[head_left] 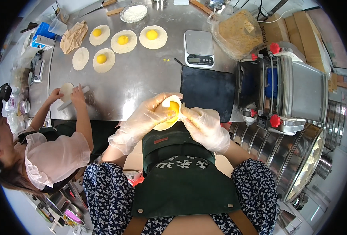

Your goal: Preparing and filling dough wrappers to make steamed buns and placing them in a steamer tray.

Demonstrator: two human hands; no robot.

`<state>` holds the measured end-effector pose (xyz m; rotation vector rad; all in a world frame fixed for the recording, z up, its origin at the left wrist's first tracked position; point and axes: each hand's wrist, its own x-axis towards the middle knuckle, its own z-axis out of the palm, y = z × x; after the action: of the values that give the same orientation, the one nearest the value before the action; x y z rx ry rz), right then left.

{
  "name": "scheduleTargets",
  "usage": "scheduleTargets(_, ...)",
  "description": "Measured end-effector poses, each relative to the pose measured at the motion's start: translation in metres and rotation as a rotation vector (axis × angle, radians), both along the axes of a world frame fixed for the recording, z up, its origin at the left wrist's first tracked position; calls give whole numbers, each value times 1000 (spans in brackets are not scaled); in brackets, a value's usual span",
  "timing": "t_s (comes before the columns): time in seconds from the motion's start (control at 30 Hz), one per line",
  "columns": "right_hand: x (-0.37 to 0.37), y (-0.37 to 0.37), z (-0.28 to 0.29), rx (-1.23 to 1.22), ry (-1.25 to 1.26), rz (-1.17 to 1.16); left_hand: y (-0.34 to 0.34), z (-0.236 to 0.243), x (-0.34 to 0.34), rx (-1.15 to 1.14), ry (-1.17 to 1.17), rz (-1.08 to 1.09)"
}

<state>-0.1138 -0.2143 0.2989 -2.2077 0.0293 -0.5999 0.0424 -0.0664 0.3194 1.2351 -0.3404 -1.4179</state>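
Both my hands wear clear plastic gloves. Between them, above the table's near edge, is a round dough wrapper point(163, 125) with a yellow filling ball point(174, 107) in it. My left hand point(144, 119) cups the wrapper from the left, thumb lying against the filling. With its fingertips, my right hand point(205, 126) pinches the wrapper's right edge. Part of the dough rises around the ball; the yellow still shows. On the table ahead lie several flat dough rounds point(80, 59), most with a yellow ball point(152, 35) in the middle.
At the left, a co-worker's hands point(78, 95) work a dough round with a rolling pin point(74, 98). A digital scale point(199, 43), a dark cloth point(207, 92) and a bagged crumbly mass point(238, 33) lie ahead. A metal machine point(285, 88) stands right; a flour bowl point(134, 13) is far back.
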Motion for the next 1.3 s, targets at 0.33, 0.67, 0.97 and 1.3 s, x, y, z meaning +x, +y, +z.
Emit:
scheduleTargets(0.33, -1, 10, -1, 128, 101, -94, 0, -10, -5, 42, -126, -59)
scheduleTargets(0.67, -1, 8, -4, 86, 32, -150, 12, -13, -9, -115, 79, 232)
scheduleTargets(0.97, 2, 15, -13, 36, 5, -104, -2, -21, -39, -45, 119, 505)
scheduleTargets(1.3, 0, 20, -11, 176, 126, -158, -7, -20, -38, 4, 64, 407)
